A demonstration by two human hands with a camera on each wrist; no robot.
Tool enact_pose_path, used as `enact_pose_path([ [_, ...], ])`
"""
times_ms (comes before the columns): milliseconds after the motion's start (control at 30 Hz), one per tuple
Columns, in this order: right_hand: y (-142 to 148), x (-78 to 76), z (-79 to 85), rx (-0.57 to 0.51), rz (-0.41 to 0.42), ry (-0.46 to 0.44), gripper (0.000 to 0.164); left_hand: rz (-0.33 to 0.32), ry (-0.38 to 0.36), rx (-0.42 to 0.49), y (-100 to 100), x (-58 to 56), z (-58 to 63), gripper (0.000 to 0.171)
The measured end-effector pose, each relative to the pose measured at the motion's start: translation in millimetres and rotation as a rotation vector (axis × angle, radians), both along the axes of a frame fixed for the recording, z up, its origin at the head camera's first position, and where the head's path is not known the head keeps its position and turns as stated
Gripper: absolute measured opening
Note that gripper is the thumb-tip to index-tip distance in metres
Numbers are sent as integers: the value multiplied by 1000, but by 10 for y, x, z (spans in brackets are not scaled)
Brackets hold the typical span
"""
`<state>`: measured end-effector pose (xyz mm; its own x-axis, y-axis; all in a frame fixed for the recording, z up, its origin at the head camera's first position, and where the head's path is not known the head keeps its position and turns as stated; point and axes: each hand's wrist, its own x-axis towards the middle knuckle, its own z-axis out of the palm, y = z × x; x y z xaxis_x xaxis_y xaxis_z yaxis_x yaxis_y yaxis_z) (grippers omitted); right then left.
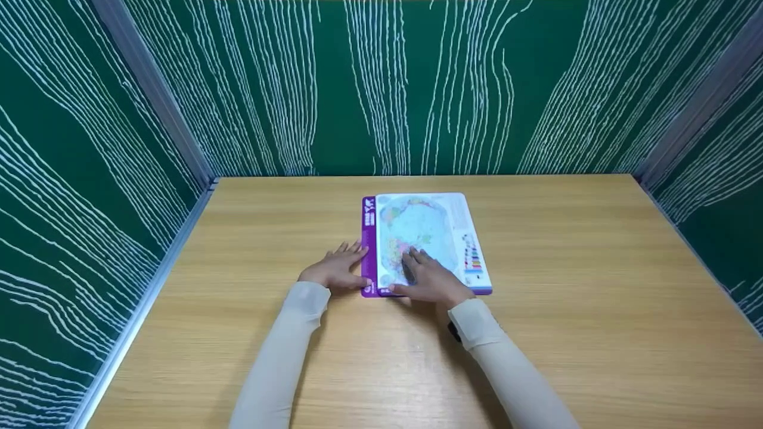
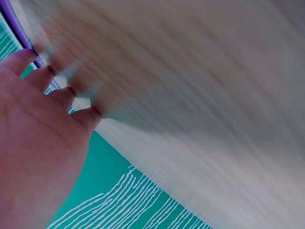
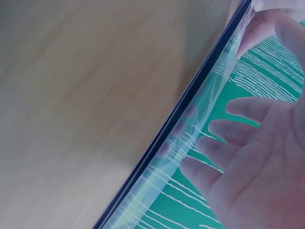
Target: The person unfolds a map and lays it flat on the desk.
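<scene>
Spread-fingered over and beside the map (image 1: 441, 220)

Head: see the map lying flat on the table (image 1: 566, 250), under the right hand (image 1: 432, 280) and just right of the left hand (image 1: 337, 268). Note straight right fingers, gripping nothing. Note splayed left fingers, also gripping nothing, with the thumb at the purple strip (image 1: 369, 253) along the map's left side. Nearer than both hands, see pale sleeves (image 1: 280, 357); well beyond them, green walls (image 1: 506, 89) with white lines.

Left wrist: see fingertips against the table, with purple just beside the topmost.

Right wrist: see relaxed, parted fingers over a glossy surface. Cannot tell whether touching.
</scene>
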<state>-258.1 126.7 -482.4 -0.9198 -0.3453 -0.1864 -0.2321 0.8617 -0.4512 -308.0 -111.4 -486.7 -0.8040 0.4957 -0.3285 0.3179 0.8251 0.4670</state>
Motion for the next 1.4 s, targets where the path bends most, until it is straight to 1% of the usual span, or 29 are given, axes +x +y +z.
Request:
enact_pose_path([
  [200, -120, -12, -6, 23, 8, -13, 93, 14, 4, 5, 4, -1, 5, 86],
  [300, -169, -22, -14, 37, 21, -8, 94, 31, -2, 11, 4, 3, 1, 86],
  [500, -258, -33, -32, 76, 16, -5, 93, 69, -18, 15, 16, 28, 0, 85],
  [633, -308, -41, -27, 99, 17, -22, 94, 59, -6, 6, 19, 39, 9, 85],
  [733, -340, -45, -22, 96, 6, -38, 96, 59, -9, 2, 25, 42, 20, 84],
  [833, -365, -53, -27, 106, 0, -34, 97, 64, -15, 7, 28, 42, 31, 85],
  [1033, -406, -88, -56, 132, -8, -27, 97, 33, -3, 36, 13, 31, 35, 89],
  [1133, -417, -97, -57, 136, -12, -31, 96, 28, -1, 42, 11, 23, 29, 89],
  [1400, -425, -104, -56, 164, 4, -12, 94, 21, 8, 55, 6, 15, 23, 90],
])
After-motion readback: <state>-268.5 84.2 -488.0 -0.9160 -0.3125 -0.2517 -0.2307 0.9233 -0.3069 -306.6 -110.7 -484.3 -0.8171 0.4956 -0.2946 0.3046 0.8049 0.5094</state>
